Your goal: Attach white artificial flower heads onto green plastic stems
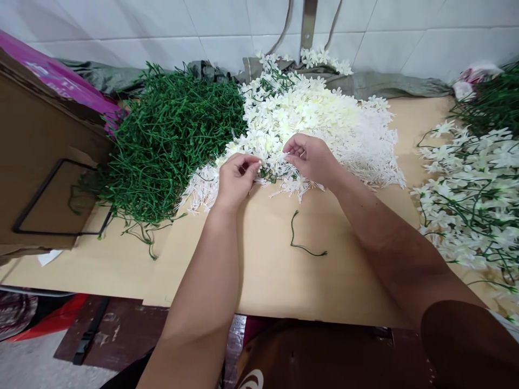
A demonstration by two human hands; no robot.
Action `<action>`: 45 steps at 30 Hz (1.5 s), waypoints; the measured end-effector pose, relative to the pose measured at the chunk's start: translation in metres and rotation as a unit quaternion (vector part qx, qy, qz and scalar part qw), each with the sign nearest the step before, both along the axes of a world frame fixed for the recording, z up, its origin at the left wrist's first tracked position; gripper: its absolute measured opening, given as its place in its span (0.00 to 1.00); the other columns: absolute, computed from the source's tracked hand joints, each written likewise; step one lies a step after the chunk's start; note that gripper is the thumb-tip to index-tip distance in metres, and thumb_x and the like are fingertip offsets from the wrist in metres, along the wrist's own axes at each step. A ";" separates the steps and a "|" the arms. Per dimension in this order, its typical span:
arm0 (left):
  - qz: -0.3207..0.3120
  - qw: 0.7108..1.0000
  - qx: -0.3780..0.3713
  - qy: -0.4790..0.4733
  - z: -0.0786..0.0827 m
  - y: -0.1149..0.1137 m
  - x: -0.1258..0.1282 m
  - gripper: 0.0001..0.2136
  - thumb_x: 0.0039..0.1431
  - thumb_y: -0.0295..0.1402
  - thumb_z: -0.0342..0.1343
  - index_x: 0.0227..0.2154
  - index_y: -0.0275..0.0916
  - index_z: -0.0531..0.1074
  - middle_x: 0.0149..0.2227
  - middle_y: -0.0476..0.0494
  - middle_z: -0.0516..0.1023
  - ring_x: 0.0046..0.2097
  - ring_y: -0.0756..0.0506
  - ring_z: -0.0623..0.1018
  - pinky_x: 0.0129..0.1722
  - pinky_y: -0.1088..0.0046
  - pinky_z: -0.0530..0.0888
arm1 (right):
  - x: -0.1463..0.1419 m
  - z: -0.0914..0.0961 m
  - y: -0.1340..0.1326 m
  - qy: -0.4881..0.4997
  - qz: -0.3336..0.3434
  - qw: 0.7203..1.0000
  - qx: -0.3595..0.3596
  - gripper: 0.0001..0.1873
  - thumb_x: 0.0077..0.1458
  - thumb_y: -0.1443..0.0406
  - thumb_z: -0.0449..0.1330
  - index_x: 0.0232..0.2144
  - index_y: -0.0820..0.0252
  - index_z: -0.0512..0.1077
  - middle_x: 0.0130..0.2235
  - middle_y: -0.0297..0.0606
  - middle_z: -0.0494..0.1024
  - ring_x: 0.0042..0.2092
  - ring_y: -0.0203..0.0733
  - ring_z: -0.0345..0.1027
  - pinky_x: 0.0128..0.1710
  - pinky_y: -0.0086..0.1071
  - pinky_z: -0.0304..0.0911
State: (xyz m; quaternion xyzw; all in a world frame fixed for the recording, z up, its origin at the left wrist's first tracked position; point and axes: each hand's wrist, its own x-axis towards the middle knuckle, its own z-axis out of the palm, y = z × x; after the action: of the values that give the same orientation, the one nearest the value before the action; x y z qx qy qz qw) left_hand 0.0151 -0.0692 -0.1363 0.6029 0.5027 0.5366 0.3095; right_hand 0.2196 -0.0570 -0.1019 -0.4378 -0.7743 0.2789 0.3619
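My left hand (236,178) is closed in a pinch at the front edge of a heap of white artificial flowers (300,111). A tiny pale bit shows at its fingertips, too small to name. Just right of it, my right hand (311,158) is also pinched, thumb against forefinger, with a small white speck at the tips that I cannot make out. White petals lie between and behind the two hands. On the board in front of them rests a single green plastic stem (300,246), bent, with a small knob at each end.
A large heap of green plastic stems (174,135) lies to the left, beside a cardboard box (44,156) with a thin black frame (44,232). White flowers on green stems (474,200) are piled at the right. A tiled wall (162,21) closes off the back.
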 end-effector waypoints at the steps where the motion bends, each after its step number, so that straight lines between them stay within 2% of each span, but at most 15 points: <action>1: 0.015 0.999 -0.003 -0.040 0.002 0.000 0.001 0.02 0.48 0.26 0.63 0.27 0.39 0.78 0.29 0.49 0.75 0.31 0.52 0.70 0.33 0.77 0.67 | -0.001 -0.001 0.000 0.016 -0.005 1.000 -0.003 0.04 0.52 0.71 0.56 0.32 0.61 0.68 0.31 0.36 0.70 0.32 0.35 0.61 0.35 0.34 0.61; 4: 0.045 0.989 -0.024 -0.139 0.009 0.000 0.006 0.03 0.48 0.25 0.65 0.26 0.38 0.77 0.28 0.50 0.75 0.28 0.54 0.69 0.30 0.80 0.67 | -0.002 -0.003 0.001 0.051 -0.013 0.998 -0.017 0.04 0.51 0.71 0.57 0.31 0.60 0.65 0.31 0.34 0.69 0.31 0.34 0.61 0.34 0.33 0.61; 6: 0.044 0.985 -0.040 -0.164 0.012 -0.001 0.008 0.04 0.47 0.25 0.66 0.26 0.37 0.76 0.26 0.51 0.75 0.26 0.54 0.69 0.27 0.80 0.66 | -0.003 -0.003 0.000 0.072 -0.010 0.997 -0.034 0.05 0.51 0.71 0.57 0.30 0.59 0.64 0.30 0.33 0.68 0.31 0.33 0.60 0.33 0.32 0.61; 9: 0.048 0.985 -0.042 -0.163 0.012 -0.001 0.011 0.04 0.48 0.24 0.65 0.26 0.37 0.76 0.27 0.50 0.75 0.27 0.54 0.70 0.28 0.80 0.66 | -0.005 -0.003 -0.001 0.093 0.005 0.993 -0.065 0.06 0.51 0.70 0.58 0.29 0.58 0.62 0.27 0.31 0.66 0.30 0.33 0.59 0.32 0.31 0.60; 12: 0.057 0.989 -0.005 -0.140 0.010 -0.002 0.013 0.03 0.50 0.26 0.65 0.28 0.38 0.77 0.31 0.49 0.76 0.31 0.53 0.73 0.31 0.80 0.67 | -0.007 -0.003 -0.003 0.106 0.014 0.991 -0.079 0.07 0.51 0.70 0.59 0.28 0.58 0.62 0.26 0.30 0.64 0.29 0.32 0.59 0.31 0.31 0.59; 16: -0.005 0.995 0.012 -0.097 0.010 -0.008 0.022 0.03 0.51 0.30 0.65 0.31 0.39 0.79 0.33 0.48 0.77 0.34 0.52 0.73 0.33 0.79 0.68 | -0.012 -0.003 -0.006 0.126 0.027 0.988 -0.087 0.07 0.49 0.70 0.60 0.27 0.59 0.64 0.24 0.29 0.65 0.27 0.31 0.58 0.29 0.30 0.58; 19: -0.045 0.995 0.001 -0.087 0.009 -0.011 0.030 0.03 0.51 0.31 0.65 0.30 0.38 0.80 0.31 0.48 0.78 0.32 0.52 0.73 0.33 0.78 0.69 | -0.017 -0.004 -0.007 0.140 0.038 0.985 -0.090 0.05 0.50 0.70 0.60 0.28 0.59 0.65 0.25 0.29 0.67 0.27 0.31 0.59 0.29 0.30 0.58; 24: -0.010 0.992 -0.026 -0.121 0.009 -0.011 0.032 0.03 0.51 0.30 0.65 0.25 0.37 0.77 0.25 0.50 0.75 0.27 0.53 0.69 0.29 0.79 0.66 | -0.021 -0.006 -0.008 0.133 0.040 0.985 -0.099 0.04 0.50 0.69 0.59 0.29 0.59 0.65 0.25 0.29 0.67 0.26 0.31 0.59 0.28 0.30 0.57; 26: -0.017 0.990 -0.033 -0.134 0.010 -0.011 0.032 0.04 0.50 0.30 0.65 0.25 0.37 0.76 0.25 0.51 0.75 0.27 0.53 0.69 0.29 0.79 0.67 | -0.021 -0.006 -0.008 0.123 0.038 0.988 -0.087 0.04 0.51 0.69 0.58 0.29 0.59 0.64 0.25 0.29 0.66 0.26 0.31 0.58 0.29 0.30 0.57; 30: -0.073 0.987 -0.037 -0.136 0.009 -0.009 0.030 0.06 0.50 0.32 0.67 0.28 0.38 0.76 0.27 0.50 0.76 0.28 0.53 0.71 0.30 0.78 0.69 | -0.021 -0.008 -0.008 0.085 0.031 0.995 -0.040 0.04 0.51 0.70 0.57 0.29 0.59 0.63 0.29 0.32 0.68 0.28 0.32 0.58 0.31 0.31 0.57; 34: -0.080 0.992 0.001 -0.098 0.000 -0.005 0.029 0.09 0.49 0.36 0.68 0.30 0.39 0.74 0.28 0.50 0.76 0.28 0.53 0.72 0.30 0.77 0.70 | -0.021 -0.010 -0.012 -0.012 0.012 0.998 0.060 0.03 0.50 0.69 0.57 0.30 0.59 0.66 0.35 0.36 0.69 0.34 0.36 0.60 0.35 0.33 0.58; 38: -0.097 0.992 0.046 -0.072 -0.004 -0.003 0.026 0.12 0.50 0.42 0.66 0.32 0.41 0.74 0.29 0.49 0.76 0.29 0.52 0.73 0.29 0.75 0.71 | -0.021 -0.010 -0.015 -0.091 -0.007 0.985 0.147 0.03 0.52 0.70 0.56 0.30 0.59 0.69 0.38 0.41 0.68 0.42 0.44 0.61 0.40 0.37 0.58; 42: -0.074 0.995 0.057 -0.041 0.000 -0.005 0.020 0.12 0.53 0.43 0.63 0.32 0.40 0.73 0.28 0.49 0.74 0.28 0.51 0.72 0.29 0.74 0.70 | -0.021 -0.009 -0.013 -0.092 -0.006 0.987 0.133 0.04 0.53 0.70 0.55 0.28 0.59 0.67 0.35 0.40 0.67 0.40 0.42 0.60 0.40 0.37 0.57; 45: -0.062 0.997 0.020 0.036 0.005 -0.009 0.013 0.09 0.51 0.39 0.62 0.28 0.39 0.73 0.26 0.49 0.73 0.27 0.52 0.69 0.27 0.74 0.66 | -0.020 -0.009 -0.010 -0.054 -0.010 0.994 0.092 0.03 0.53 0.71 0.54 0.28 0.59 0.64 0.34 0.38 0.67 0.35 0.38 0.60 0.37 0.35 0.56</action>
State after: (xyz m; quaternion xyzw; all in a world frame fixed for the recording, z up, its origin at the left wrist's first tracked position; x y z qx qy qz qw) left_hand 0.0279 -0.0780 -0.1309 0.6578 0.4646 0.5044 0.3114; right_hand 0.1995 -0.0673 -0.1109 -0.4249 -0.8104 0.1788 0.3615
